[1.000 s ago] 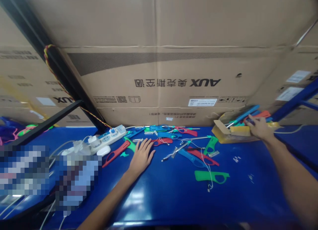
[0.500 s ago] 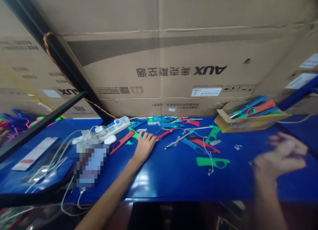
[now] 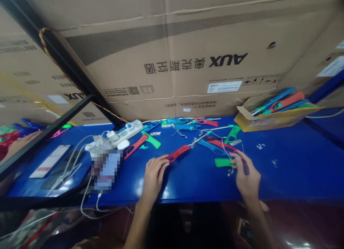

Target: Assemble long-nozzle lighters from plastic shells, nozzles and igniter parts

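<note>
My left hand (image 3: 155, 175) pinches the near end of a red lighter shell (image 3: 178, 154), which is raised at a slant over the blue table. My right hand (image 3: 247, 173) is closed around a slim tool with a dark handle (image 3: 245, 167); its kind is not clear. Its fingertips hover over a green lighter shell (image 3: 222, 163) and a thin white wire. Just beyond lie a blue lighter shell (image 3: 211, 148), a red shell (image 3: 223, 145) and a green handle (image 3: 233, 134) with a metal tube. To the left are another red shell (image 3: 136, 146) and a green one (image 3: 153, 141).
A cardboard tray (image 3: 276, 121) of lighters stands at the back right. Small white bits (image 3: 260, 146) lie before it. A power strip (image 3: 126, 134) with chargers, cables and a phone (image 3: 49, 161) occupy the left. Large cartons (image 3: 188, 37) wall the back. Another person's hand (image 3: 25, 143) is far left.
My left hand has drawn the red lighter shell nearer and lifted it. My right hand has swung in from the right to the green shell. The view has shifted slightly.
</note>
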### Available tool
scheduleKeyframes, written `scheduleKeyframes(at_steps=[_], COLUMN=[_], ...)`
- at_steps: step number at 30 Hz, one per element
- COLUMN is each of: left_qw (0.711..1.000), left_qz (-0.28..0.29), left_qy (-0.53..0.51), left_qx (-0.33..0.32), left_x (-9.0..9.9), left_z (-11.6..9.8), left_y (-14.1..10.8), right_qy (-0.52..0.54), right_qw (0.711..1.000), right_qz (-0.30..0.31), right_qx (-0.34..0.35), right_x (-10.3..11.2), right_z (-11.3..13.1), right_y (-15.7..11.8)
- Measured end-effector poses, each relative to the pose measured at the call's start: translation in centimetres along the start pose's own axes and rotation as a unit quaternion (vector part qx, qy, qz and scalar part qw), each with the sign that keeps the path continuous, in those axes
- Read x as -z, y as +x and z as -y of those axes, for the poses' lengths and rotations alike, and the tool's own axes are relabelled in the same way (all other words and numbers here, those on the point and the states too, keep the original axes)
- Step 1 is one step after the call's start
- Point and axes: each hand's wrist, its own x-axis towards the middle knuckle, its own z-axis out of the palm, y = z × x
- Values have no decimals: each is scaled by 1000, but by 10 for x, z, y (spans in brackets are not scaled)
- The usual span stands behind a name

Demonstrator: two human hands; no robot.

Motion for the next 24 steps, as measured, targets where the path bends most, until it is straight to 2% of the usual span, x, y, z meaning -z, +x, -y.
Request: scheduleKeyframes(at_steps=[2,5,8,12,15,19,22,24], left_qw=[999,993,985,976,985,988,988,988], left_qz=[33,100,147,195,157,129,120,118], left_qy=[-33,-53,-54,-27,28,73,96,98], left_qx=[-7,-44,-67,-98,-71,-33,-1,18], left_x=[-6,-12,-11,-9,-21,-55,-76,-82], left_z=[-7,-13,-16,-26,-44,-66,-73,-73], left_y=[-14,-16,-2,33,65,101,113,116], right_qy=[-11,-9,-10,-9,9,33,32,26], right_qw=[1000,1000,1000,999,999,997,994,992], right_qz=[8,9,-3,1,8,54,90,107], right_qx=[-6,-6,2,31,47,48,54,61], right_x=[-1,-1,0,1,2,1,1,2], right_z=[-3,-6,-8,-8,-6,-5,-5,-4], right_y=[0,-2,-3,-4,-5,-7,-7,-6])
